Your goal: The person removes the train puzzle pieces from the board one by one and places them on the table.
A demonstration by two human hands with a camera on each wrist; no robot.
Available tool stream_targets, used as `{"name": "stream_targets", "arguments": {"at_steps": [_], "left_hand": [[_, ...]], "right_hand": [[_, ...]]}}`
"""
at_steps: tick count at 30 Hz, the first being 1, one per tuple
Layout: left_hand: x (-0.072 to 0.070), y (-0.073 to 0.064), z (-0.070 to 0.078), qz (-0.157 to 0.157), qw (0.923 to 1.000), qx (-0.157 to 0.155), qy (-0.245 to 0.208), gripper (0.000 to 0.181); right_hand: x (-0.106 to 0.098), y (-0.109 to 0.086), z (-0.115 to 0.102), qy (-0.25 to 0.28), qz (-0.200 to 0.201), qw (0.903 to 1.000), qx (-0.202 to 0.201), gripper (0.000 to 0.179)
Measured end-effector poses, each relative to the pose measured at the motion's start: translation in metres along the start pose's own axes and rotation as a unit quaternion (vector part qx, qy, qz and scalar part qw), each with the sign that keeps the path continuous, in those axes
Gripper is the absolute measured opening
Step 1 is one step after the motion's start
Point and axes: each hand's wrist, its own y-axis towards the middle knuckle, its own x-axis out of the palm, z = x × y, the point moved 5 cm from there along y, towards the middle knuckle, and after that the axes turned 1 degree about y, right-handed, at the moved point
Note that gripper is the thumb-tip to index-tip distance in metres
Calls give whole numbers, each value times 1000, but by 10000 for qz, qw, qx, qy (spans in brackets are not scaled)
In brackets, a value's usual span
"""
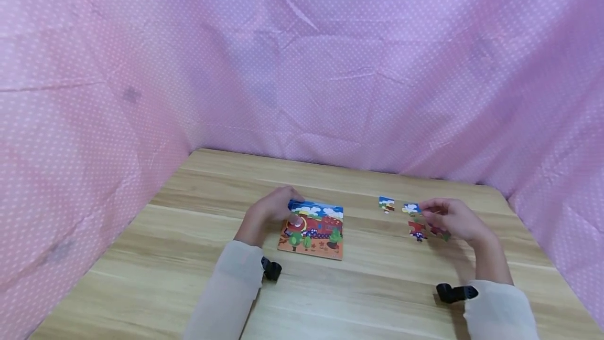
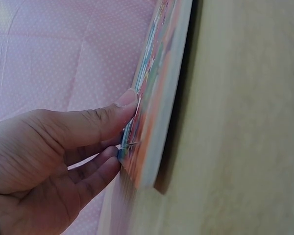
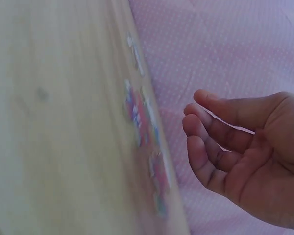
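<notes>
A jigsaw puzzle (image 1: 325,230) in its board, printed with a red train, trees and clouds, lies on the table left of the right hand. My left hand (image 1: 278,204) grips its left side, the thumb on the picture and the other fingers at the edge, as the left wrist view also shows. My right hand (image 1: 455,219) hovers just over several loose puzzle pieces, fingers loosely bent. In the right wrist view that hand (image 3: 240,152) has nothing between thumb and fingertips. A red piece (image 1: 417,229) and a cloud piece (image 1: 411,208) lie nearest it.
Another loose piece (image 1: 386,203) lies farther left, towards the back of the wooden table (image 1: 358,298). A pink dotted cloth (image 1: 330,93) hangs behind the table and along its sides. Each wrist bears a small black camera (image 1: 456,293).
</notes>
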Motion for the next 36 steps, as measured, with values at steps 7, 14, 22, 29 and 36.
{"name": "stream_targets", "arguments": {"at_steps": [7,14,22,29,36], "left_hand": [[-2,-3,0,-28,10000,77,-1,48],[-2,-2,-1,15,9998,200,-15,38],[-3,3,-4,223,9990,342,154,29],[-2,6,-6,278,9989,359,134,30],[-1,6,-7,309,9993,232,18,29]], "right_hand": [[8,5,-33,-195,-108,9991,-355,39],[28,22,-63,-838,-293,9925,-837,33],[65,45,-97,-1557,-656,9785,-1179,28],[106,61,-125,-1953,-1239,9606,-1541,23],[150,74,-144,-2280,-1540,9508,-1422,20]]}}
